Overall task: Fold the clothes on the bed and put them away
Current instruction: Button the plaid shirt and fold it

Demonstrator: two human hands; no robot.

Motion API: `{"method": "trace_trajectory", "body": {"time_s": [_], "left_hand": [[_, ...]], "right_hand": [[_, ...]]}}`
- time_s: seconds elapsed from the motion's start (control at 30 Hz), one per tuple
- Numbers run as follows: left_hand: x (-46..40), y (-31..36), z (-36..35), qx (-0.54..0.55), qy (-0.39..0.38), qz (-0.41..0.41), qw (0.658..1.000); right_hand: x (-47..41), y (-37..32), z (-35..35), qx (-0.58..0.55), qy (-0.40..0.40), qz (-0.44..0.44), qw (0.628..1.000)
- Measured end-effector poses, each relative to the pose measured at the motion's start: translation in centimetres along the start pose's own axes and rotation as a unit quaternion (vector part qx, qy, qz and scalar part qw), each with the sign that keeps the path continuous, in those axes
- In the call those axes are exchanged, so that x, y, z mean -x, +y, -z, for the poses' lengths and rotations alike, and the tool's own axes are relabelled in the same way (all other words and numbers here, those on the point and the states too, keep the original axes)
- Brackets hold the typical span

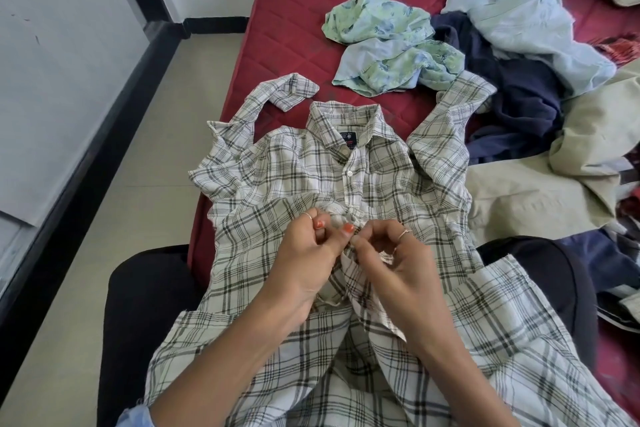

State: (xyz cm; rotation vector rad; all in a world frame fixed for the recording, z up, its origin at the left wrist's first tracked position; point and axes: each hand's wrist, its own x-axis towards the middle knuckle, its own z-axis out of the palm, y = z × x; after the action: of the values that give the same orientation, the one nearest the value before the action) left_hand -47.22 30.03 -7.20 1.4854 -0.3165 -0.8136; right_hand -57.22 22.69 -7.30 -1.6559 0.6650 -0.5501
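A white shirt with a grey plaid pattern (377,170) lies face up on the red quilted mattress (311,10), collar away from me, its lower part draped over my lap. My left hand (304,260) pinches the left edge of the button placket at chest height. My right hand (391,263) pinches the opposite edge beside it, fingers curled on the cloth. The upper buttons are fastened; below my hands the front hangs apart.
A green and blue printed garment (384,45) lies crumpled beyond the collar. To the right is a pile: a pale blue shirt (533,31), a dark navy garment (512,94), beige cloth (554,184). Tiled floor (131,184) and a wall lie left of the bed.
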Motion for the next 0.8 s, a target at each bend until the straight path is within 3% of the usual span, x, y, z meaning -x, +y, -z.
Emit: {"method": "trace_trajectory", "body": {"time_s": [0.07, 0.13, 0.2, 0.27, 0.37, 0.5, 0.6, 0.7, 0.8], "left_hand": [[-0.1, 0.3, 0.2, -0.006, -0.038, -0.023, 0.999], [-0.3, 0.7, 0.6, -0.018, -0.082, -0.043, 0.995], [-0.6, 0.9, 0.9, -0.042, -0.104, -0.056, 0.992], [-1.2, 0.8, 1.0, -0.078, -0.098, -0.068, 0.99], [-2.3, 0.8, 0.8, -0.14, -0.074, -0.064, 0.985], [-3.2, 0.0, 1.0, -0.207, -0.064, -0.043, 0.975], [-2.8, -1.3, 1.7, -0.245, -0.111, 0.002, 0.963], [-2.1, -2.6, 2.8, -0.327, -0.187, 0.045, 0.925], [-1.5, -4.0, 3.9, -0.444, -0.265, 0.058, 0.854]], "right_hand": [[-0.3, -0.2, 0.4, -0.176, -0.039, -0.1, 0.979], [-0.8, -0.4, 1.1, -0.358, -0.096, -0.2, 0.907], [-1.2, -0.3, 2.0, -0.392, -0.131, -0.235, 0.88], [-1.6, 0.0, 2.5, -0.32, -0.142, -0.232, 0.908], [-1.7, 0.3, 3.0, -0.075, -0.13, -0.212, 0.966], [-1.2, 0.3, 4.8, 0.104, -0.192, -0.166, 0.962], [-0.6, 1.2, 6.2, 0.164, -0.206, -0.154, 0.952], [-0.2, 1.8, 6.7, 0.183, -0.193, -0.146, 0.953], [0.1, 2.3, 6.9, 0.197, -0.21, -0.149, 0.946]]}}
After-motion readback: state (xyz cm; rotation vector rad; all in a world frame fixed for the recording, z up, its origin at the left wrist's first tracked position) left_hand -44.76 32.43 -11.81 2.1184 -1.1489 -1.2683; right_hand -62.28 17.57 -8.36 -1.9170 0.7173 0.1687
